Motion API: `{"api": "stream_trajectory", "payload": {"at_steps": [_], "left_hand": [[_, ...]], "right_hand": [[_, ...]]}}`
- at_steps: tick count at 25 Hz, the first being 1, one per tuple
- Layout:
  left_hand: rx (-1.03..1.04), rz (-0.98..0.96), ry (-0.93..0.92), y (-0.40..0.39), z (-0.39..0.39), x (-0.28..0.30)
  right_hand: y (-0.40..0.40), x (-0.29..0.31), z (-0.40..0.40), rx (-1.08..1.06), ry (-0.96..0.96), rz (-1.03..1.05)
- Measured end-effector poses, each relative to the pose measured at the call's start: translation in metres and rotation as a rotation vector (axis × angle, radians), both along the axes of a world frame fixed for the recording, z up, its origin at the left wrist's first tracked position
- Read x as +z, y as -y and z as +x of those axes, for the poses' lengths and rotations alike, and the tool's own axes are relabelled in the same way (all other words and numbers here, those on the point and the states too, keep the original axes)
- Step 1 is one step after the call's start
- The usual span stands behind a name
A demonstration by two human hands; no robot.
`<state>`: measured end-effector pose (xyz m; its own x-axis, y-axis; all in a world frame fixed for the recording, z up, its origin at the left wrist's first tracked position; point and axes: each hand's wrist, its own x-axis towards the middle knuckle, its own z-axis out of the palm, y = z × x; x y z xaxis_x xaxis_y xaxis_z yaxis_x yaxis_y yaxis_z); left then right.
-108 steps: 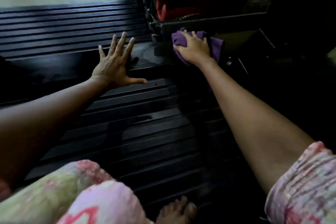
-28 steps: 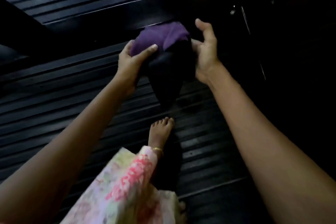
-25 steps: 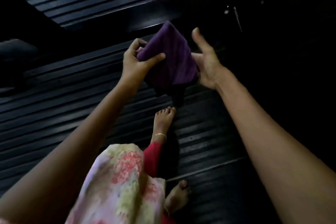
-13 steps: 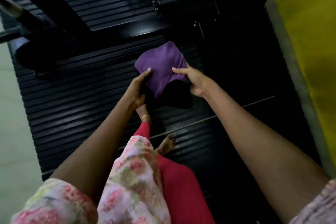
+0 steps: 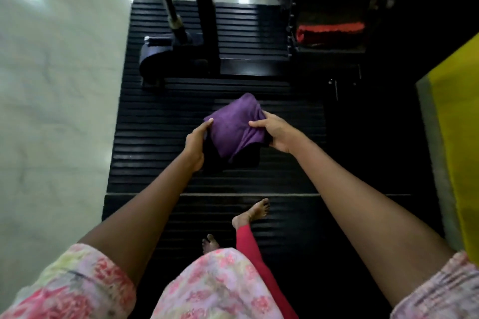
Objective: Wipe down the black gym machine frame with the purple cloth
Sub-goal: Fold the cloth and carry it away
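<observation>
A person stands on a black mat (image 5: pixel 160 153) with long ridges and looks down at two bare arms. Both hands hold one purple cloth (image 5: pixel 234 125) up in the air, above the mat. The cloth is folded into a thick bundle, and its under side looks dark.

The left hand (image 5: pixel 195 146) grips the left edge of the cloth. Its thumb lies on top and the other fingers are curled under, out of sight. The right hand (image 5: pixel 276 134) grips the right edge the same way, with the thumb on top and the other fingers tucked beneath. The cloth hangs between the two hands and does not touch the machine.

The black gym machine frame (image 5: pixel 207 33) stands farther away, at the top of the view. A thick black post rises from a flat black base bar that lies across the mat. A thinner dark rod (image 5: pixel 168 5) leans beside the post, just to its left. A rounded dark foot (image 5: pixel 155 57) sits at the left end of the base.

To the right of the post there is something red (image 5: pixel 330 30) inside a dark part of the machine. A yellow panel (image 5: pixel 458 137) runs along the far right side. A shiny pale floor (image 5: pixel 57 85) lies to the left of the mat.

Two bare feet stand on the mat near the bottom. The right foot (image 5: pixel 252 212) has a thin gold anklet. The person wears flowery pink clothes (image 5: pixel 215 285) and red trousers (image 5: pixel 255 256).
</observation>
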<state>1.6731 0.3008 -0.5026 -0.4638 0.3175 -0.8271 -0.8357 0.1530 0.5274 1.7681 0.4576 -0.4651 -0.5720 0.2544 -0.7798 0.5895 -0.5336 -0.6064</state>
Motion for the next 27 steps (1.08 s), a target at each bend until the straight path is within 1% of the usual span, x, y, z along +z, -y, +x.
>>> {"api": "stream_trajectory", "payload": {"at_steps": [2, 6, 9, 13, 16, 19, 21, 23, 25, 27], "left_hand": [[0.11, -0.027, -0.049, 0.044, -0.007, 0.007], [0.226, -0.167, -0.255, 0.132, -0.025, 0.026], [0.329, -0.231, -0.324, 0.182, -0.043, 0.05], [0.553, -0.169, -0.315, 0.237, -0.094, 0.092], [0.689, -0.209, -0.347, 0.269, -0.126, 0.113], [0.839, -0.222, -0.327, 0.305, -0.154, 0.126], [0.934, -0.234, -0.319, 0.34, -0.181, 0.127], [1.029, -0.224, -0.323, 0.379, -0.214, 0.123], [1.076, -0.247, -0.319, 0.417, -0.242, 0.123], [1.11, -0.256, -0.319, 0.464, -0.273, 0.128]], "right_hand": [[0.034, 0.007, -0.02, 0.058, 0.01, -0.01], [0.112, 0.028, -0.073, 0.221, -0.035, -0.02], [0.159, 0.043, -0.116, 0.37, -0.079, -0.035], [0.208, 0.066, -0.191, 0.561, -0.136, -0.09], [0.237, 0.084, -0.253, 0.762, -0.132, -0.068], [0.279, 0.099, -0.316, 0.979, -0.13, -0.046], [0.319, 0.103, -0.364, 1.094, -0.131, -0.025], [0.368, 0.105, -0.411, 1.218, -0.176, 0.04], [0.41, 0.106, -0.448, 1.297, -0.206, 0.095], [0.461, 0.111, -0.482, 1.367, -0.223, 0.087]]}}
